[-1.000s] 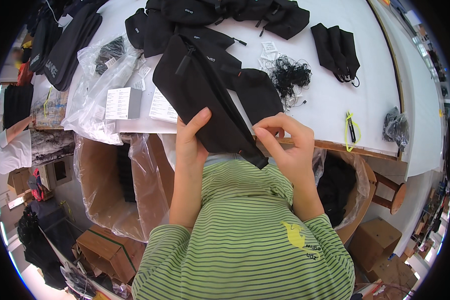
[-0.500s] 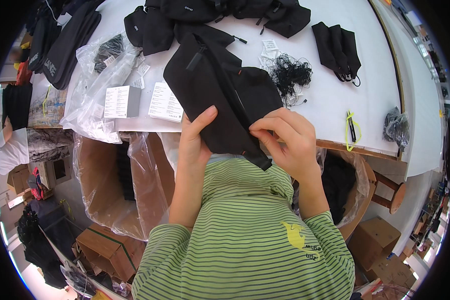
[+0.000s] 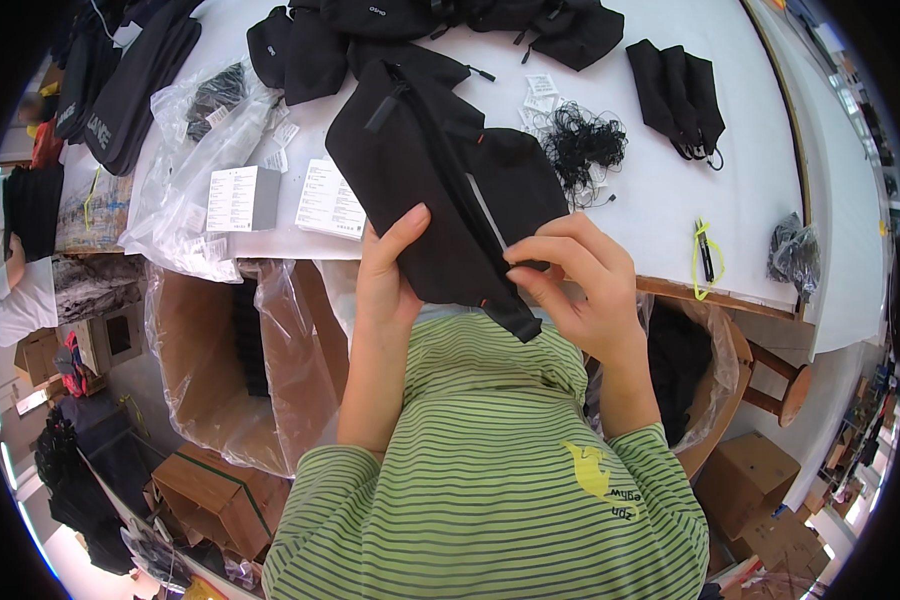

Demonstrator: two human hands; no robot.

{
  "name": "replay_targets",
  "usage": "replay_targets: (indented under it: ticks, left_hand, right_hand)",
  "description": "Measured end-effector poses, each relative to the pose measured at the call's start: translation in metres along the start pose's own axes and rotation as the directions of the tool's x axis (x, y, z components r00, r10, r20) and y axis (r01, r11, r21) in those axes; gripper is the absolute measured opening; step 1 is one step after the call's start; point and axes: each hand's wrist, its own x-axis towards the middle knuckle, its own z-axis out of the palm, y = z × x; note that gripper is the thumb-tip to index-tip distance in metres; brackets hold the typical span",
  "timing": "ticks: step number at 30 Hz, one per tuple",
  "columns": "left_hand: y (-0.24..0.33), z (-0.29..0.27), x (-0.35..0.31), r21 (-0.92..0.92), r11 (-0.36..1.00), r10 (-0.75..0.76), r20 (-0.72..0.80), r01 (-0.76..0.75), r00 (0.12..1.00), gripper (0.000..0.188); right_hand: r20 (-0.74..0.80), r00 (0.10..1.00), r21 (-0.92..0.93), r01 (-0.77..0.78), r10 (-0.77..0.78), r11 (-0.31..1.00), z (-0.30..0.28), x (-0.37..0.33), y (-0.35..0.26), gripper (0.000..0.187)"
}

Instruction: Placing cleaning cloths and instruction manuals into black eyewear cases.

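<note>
A black zippered bag (image 3: 390,170) is held tilted in front of my chest, over the table's near edge. My left hand (image 3: 395,270) grips its lower left side, thumb on top of the fabric. With thumb and forefinger, my right hand (image 3: 575,280) pinches the bag near the lower end of its long zipper; the exact bit between the fingertips is hidden. A pale strip (image 3: 488,208) shows along the opening just above those fingertips. Near the bag's upper end hangs a dark zipper pull (image 3: 385,110).
On the white table (image 3: 660,225) lie more black bags (image 3: 570,35), a tangle of black cords (image 3: 585,145), stacks of printed labels (image 3: 242,200), a clear plastic bag (image 3: 175,190) and a black pen-like tool (image 3: 705,255). Plastic-lined cartons (image 3: 205,370) stand below the near edge.
My right hand has shifted very slightly, and the pale strip along the bag's opening shows more now. My left hand keeps its grip.
</note>
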Motion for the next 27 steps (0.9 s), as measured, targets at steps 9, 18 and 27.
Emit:
replay_targets:
  ticks: [9, 18, 27]
  left_hand:
    - [-0.005, -0.003, 0.004, -0.199, 0.957, -0.182, 0.149, 0.21, 0.972, 0.03]
    - [-0.005, -0.002, 0.003, -0.096, 0.983, -0.149, 0.093, 0.158, 0.984, 0.042]
    - [-0.005, 0.0, 0.001, -0.002, 0.996, -0.087, 0.086, 0.088, 0.992, 0.046]
  right_hand:
    - [0.064, 0.997, -0.087, 0.048, -0.043, 0.995, -0.003, 0.007, -0.004, 0.014]
    - [0.142, 0.972, 0.113, -0.201, 0.185, 0.973, -0.001, 0.0, -0.006, 0.009]
    - [0.176, 0.973, 0.273, -0.192, 0.147, 0.943, -0.004, -0.006, 0.002, 0.01]
